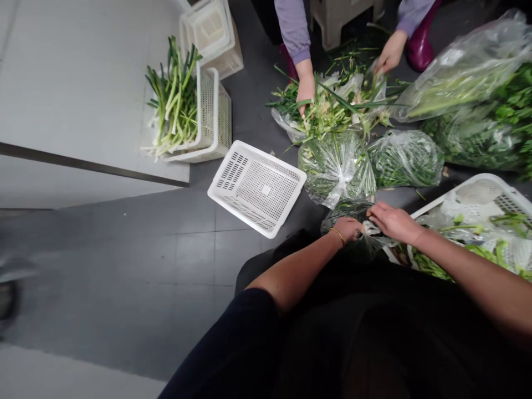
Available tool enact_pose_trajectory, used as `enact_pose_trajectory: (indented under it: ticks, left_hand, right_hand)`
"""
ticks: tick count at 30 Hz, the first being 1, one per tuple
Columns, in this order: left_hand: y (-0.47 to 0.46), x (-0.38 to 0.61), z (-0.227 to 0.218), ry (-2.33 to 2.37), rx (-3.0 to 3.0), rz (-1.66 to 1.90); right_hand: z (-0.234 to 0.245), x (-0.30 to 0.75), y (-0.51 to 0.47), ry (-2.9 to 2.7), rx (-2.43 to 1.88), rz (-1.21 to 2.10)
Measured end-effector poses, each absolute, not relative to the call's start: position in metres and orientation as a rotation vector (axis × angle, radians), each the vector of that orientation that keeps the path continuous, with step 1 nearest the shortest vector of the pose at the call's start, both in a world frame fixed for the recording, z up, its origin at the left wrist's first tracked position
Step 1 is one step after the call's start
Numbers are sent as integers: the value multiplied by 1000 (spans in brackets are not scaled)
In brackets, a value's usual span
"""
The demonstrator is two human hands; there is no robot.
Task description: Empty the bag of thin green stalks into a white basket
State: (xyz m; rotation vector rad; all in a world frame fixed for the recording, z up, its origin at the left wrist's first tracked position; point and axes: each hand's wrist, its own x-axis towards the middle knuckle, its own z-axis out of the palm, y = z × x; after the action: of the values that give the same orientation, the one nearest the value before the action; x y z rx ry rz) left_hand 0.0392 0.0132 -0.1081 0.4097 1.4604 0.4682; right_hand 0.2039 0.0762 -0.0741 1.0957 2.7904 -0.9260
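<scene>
My left hand [348, 228], with a thin gold bracelet at the wrist, is closed on the knotted top of a clear plastic bag of greens [351, 213] that sits on the floor right in front of me. My right hand [393, 221] grips the same knot from the right, fingers curled over the plastic. Both hands touch each other at the knot. Most of this bag is hidden behind my hands and my dark clothing.
An empty white slotted basket [257, 187] lies on the grey floor to the left. Two tied bags of greens [336, 166] lie beyond. A white basket with greens [477, 221] is at right. Another person's hands [305, 88] sort green stalks opposite. A basket holds scallions [177, 105].
</scene>
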Motion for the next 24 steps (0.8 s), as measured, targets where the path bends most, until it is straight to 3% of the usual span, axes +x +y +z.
enact_pose_trajectory:
  ticks: [8, 11, 16, 18, 22, 24]
  left_hand:
    - [20, 36, -99, 1346, 352, 423]
    - [27, 25, -89, 1266, 598, 269]
    - [40, 4, -75, 1112, 929, 71]
    - [42, -1, -73, 1044, 960, 134]
    - [45, -3, -75, 1042, 1007, 308]
    - [45, -5, -76, 1073, 1090, 350]
  right_hand:
    - [-64, 195, 65, 2619, 801, -702]
    - [-50, 204, 80, 2634, 798, -1035]
    - [-35, 226, 102, 2448, 1209, -1772]
    - [-47, 223, 93, 2421, 1160, -1670]
    - [-84, 202, 68, 2521, 989, -1114]
    - [-98, 202, 69, 2474, 1035, -1091]
